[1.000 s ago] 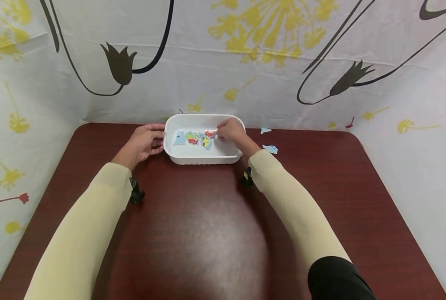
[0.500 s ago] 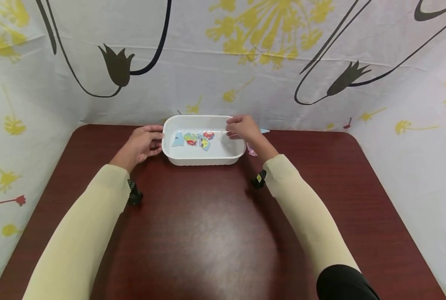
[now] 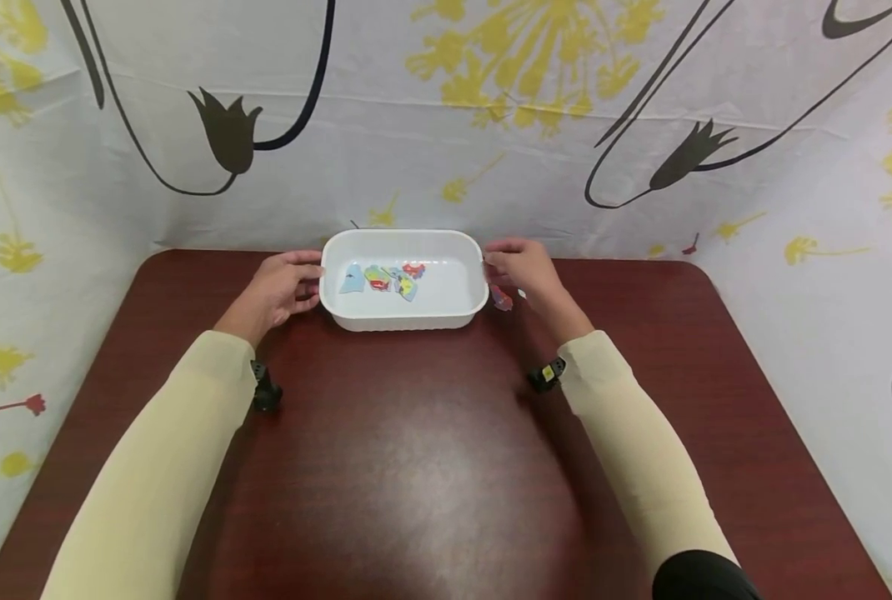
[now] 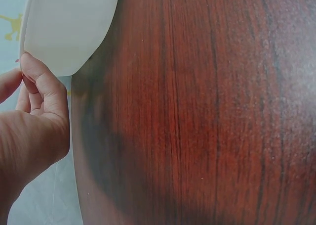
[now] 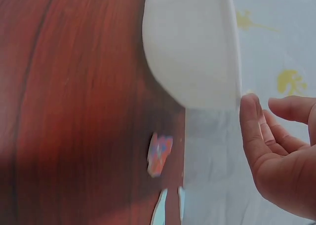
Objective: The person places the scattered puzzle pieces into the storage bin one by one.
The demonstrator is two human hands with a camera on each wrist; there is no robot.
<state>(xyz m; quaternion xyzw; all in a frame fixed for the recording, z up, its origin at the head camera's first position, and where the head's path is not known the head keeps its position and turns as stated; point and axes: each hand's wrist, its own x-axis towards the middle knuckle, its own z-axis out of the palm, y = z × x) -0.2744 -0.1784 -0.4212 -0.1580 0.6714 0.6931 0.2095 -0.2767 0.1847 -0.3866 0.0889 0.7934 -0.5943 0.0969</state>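
Observation:
A white rectangular tray (image 3: 446,283) stands near the table's far edge. Inside it lie a light blue piece (image 3: 352,279), a green and red piece (image 3: 377,277), a red piece (image 3: 414,270) and a yellow and blue piece (image 3: 405,287), all small, flat and irregular. My left hand (image 3: 279,287) pinches the tray's left rim between thumb and finger. At the right end, my right hand (image 3: 524,268) reaches the rim with a fingertip (image 5: 251,106), its thumb held apart. Just beyond that end, a red and blue piece (image 5: 159,156) lies on the table.
Light blue pieces (image 5: 159,210) lie near the table's far edge, partly hidden by my right hand in the head view. A white cloth (image 3: 386,125) with flower prints hangs behind and beside the dark red wooden table (image 3: 393,467).
My right hand has moved out of the tray, rightward to its right end. The pieces inside stay where they were. The left hand has kept its place at the left rim.

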